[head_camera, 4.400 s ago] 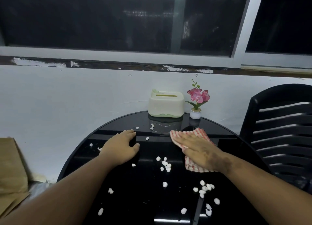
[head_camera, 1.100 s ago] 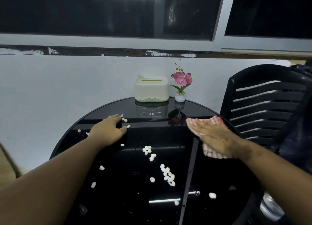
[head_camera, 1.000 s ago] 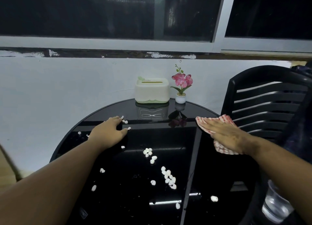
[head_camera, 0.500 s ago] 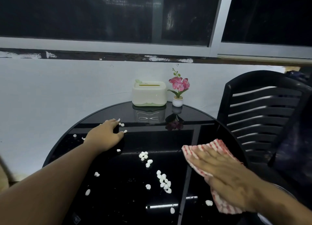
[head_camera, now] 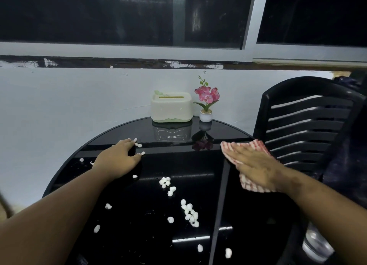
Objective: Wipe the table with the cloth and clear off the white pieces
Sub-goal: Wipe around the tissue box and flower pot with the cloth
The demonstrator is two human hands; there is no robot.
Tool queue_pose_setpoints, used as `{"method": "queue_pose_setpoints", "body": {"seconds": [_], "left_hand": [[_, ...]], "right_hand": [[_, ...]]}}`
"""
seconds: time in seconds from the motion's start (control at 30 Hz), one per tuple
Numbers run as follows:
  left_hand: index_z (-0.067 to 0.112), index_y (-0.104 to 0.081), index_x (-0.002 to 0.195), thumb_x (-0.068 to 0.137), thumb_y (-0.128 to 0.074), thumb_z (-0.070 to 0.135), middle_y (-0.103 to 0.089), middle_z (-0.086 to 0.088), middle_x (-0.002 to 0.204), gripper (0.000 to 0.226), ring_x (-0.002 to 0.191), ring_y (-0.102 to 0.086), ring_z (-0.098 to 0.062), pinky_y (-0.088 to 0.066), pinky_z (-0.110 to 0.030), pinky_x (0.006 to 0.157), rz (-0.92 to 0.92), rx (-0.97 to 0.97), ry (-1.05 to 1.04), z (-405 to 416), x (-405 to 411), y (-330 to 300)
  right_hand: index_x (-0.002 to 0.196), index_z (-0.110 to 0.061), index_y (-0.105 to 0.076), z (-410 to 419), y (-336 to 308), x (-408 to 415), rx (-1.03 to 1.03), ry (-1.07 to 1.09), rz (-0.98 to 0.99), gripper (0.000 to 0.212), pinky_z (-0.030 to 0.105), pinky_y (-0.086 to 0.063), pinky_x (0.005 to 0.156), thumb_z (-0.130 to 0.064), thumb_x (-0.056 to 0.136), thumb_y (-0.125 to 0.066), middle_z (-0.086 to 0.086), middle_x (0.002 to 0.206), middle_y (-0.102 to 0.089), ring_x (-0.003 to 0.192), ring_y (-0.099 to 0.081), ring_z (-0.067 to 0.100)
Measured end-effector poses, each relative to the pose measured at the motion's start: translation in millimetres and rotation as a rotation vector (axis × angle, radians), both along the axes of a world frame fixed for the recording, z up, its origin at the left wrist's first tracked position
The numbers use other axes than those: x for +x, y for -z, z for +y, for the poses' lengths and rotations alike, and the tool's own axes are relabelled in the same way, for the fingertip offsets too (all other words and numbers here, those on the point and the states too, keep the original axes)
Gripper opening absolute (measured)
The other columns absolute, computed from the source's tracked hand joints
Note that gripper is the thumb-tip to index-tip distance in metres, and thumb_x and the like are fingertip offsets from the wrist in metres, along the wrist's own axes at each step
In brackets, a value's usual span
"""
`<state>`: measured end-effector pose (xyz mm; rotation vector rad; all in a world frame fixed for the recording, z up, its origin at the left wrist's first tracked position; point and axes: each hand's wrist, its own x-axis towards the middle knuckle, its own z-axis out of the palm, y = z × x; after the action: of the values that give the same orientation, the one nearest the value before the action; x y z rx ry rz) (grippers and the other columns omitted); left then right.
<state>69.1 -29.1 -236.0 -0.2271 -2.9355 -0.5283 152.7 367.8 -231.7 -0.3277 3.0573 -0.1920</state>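
Observation:
A round black glossy table (head_camera: pixel 139 243) fills the lower view. My right hand (head_camera: pixel 256 165) lies flat, palm down, on a red-and-white striped cloth (head_camera: pixel 252 186), pressing it onto the table near the right edge. My left hand (head_camera: pixel 119 159) rests palm down on the left part of the table, fingers slightly spread, holding nothing. Several white pieces (head_camera: pixel 189 213) lie scattered over the middle and front of the table. A small cluster (head_camera: pixel 165 182) lies between the hands, and a few more (head_camera: pixel 138 144) sit at my left fingertips.
At the table's far edge stand a cream tissue box (head_camera: pixel 171 109) and a small pot with a pink flower (head_camera: pixel 206 102), against a white wall. A black slatted plastic chair (head_camera: pixel 305 125) stands close on the right. A clear glass (head_camera: pixel 315 245) sits low right.
My right hand has slid the cloth from the near right part of the table back to the far right edge. The left hand has stayed in place.

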Motion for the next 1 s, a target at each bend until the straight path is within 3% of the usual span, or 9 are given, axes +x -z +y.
{"method": "queue_pose_setpoints", "body": {"seconds": [0.17, 0.3, 0.43, 0.5, 0.57, 0.63, 0.73, 0.87, 1.0], "left_hand": [[0.034, -0.037, 0.147, 0.09, -0.045, 0.059, -0.03, 0.014, 0.157, 0.063, 0.142, -0.035, -0.016, -0.033, -0.038, 0.107, 0.021, 0.005, -0.02, 0.7, -0.5, 0.1], [0.033, -0.039, 0.146, 0.089, -0.045, 0.06, -0.032, 0.015, 0.157, 0.063, 0.141, -0.037, -0.016, -0.033, -0.038, 0.107, 0.031, 0.001, -0.025, 1.1, -0.5, -0.2], [0.032, -0.039, 0.146, 0.09, -0.046, 0.058, -0.03, 0.015, 0.157, 0.062, 0.143, -0.034, -0.015, -0.032, -0.038, 0.108, 0.017, -0.005, -0.02, 0.3, 1.0, -1.3], [0.032, -0.039, 0.146, 0.09, -0.046, 0.057, -0.03, 0.015, 0.158, 0.062, 0.143, -0.034, -0.015, -0.032, -0.038, 0.109, 0.007, -0.007, -0.019, -0.6, 1.6, -1.3], [0.033, -0.038, 0.147, 0.089, -0.046, 0.058, -0.029, 0.015, 0.158, 0.063, 0.142, -0.034, -0.016, -0.032, -0.039, 0.109, -0.003, -0.005, -0.016, -1.5, 1.9, -1.2], [0.034, -0.037, 0.147, 0.089, -0.045, 0.058, -0.029, 0.014, 0.158, 0.064, 0.143, -0.033, -0.016, -0.033, -0.04, 0.111, -0.008, 0.003, -0.01, -2.3, 2.9, -0.7], [0.032, -0.036, 0.148, 0.089, -0.046, 0.058, -0.03, 0.013, 0.158, 0.065, 0.144, -0.031, -0.014, -0.032, -0.039, 0.112, -0.023, 0.018, -0.013, -1.2, 4.8, -2.2], [0.028, -0.049, 0.138, 0.086, -0.053, 0.053, -0.046, 0.011, 0.146, 0.058, 0.132, -0.046, -0.015, -0.039, -0.037, 0.103, -0.018, 0.067, -0.001, -1.4, 5.6, -7.9], [0.017, -0.056, 0.127, 0.085, -0.055, 0.044, -0.056, 0.003, 0.133, 0.049, 0.118, -0.054, -0.019, -0.041, -0.036, 0.095, 0.083, 0.063, 0.001, 11.8, 2.2, -17.9]], "right_hand": [[0.15, -0.052, 0.001, -6.7, 1.6, -95.4, 0.04, 0.117, -0.019, 0.053, 0.042, 0.004, 0.122, -0.046, 0.099, -0.016, -0.017, 0.161, 0.008, 0.151, 0.007, 0.017], [0.153, -0.046, 0.0, -63.6, -2.7, -139.4, 0.077, 0.112, -0.05, 0.059, 0.051, 0.001, 0.121, -0.049, 0.095, -0.011, -0.009, 0.165, 0.005, 0.152, 0.003, 0.023], [0.152, -0.032, -0.004, -139.5, -5.4, -136.3, 0.156, -0.093, 0.099, 0.06, 0.065, -0.006, 0.115, -0.042, 0.093, -0.004, 0.0, 0.161, -0.023, 0.146, -0.024, 0.034], [0.154, -0.033, 0.0, -162.0, -3.8, -129.0, 0.141, -0.181, 0.085, 0.06, 0.062, 0.006, 0.117, -0.04, 0.094, -0.006, -0.001, 0.165, -0.01, 0.15, -0.011, 0.03], [0.155, -0.037, 0.001, -172.8, -3.6, -118.0, 0.113, -0.285, 0.037, 0.059, 0.047, 0.02, 0.116, -0.039, 0.097, -0.012, -0.005, 0.166, 0.002, 0.152, 0.004, 0.023], [0.154, -0.044, -0.005, -169.1, -3.1, -105.5, 0.058, -0.38, -0.01, 0.057, 0.04, 0.018, 0.116, -0.037, 0.099, -0.018, -0.009, 0.165, 0.004, 0.151, 0.008, 0.017], [0.151, -0.052, -0.01, -141.7, -3.2, -87.0, -0.028, -0.439, -0.044, 0.055, 0.042, 0.01, 0.12, -0.036, 0.1, -0.025, -0.014, 0.164, 0.002, 0.15, 0.008, 0.012], [0.15, -0.051, -0.008, -77.0, -4.5, -75.6, 0.014, -0.285, 0.071, 0.054, 0.046, 0.015, 0.119, -0.038, 0.101, -0.024, -0.021, 0.157, 0.005, 0.146, 0.007, 0.001], [0.149, -0.052, -0.003, -8.1, -0.8, -73.5, -0.025, 0.045, 0.026, 0.056, 0.047, 0.004, 0.122, -0.052, 0.094, -0.014, -0.015, 0.163, 0.005, 0.151, 0.004, 0.012]]}}
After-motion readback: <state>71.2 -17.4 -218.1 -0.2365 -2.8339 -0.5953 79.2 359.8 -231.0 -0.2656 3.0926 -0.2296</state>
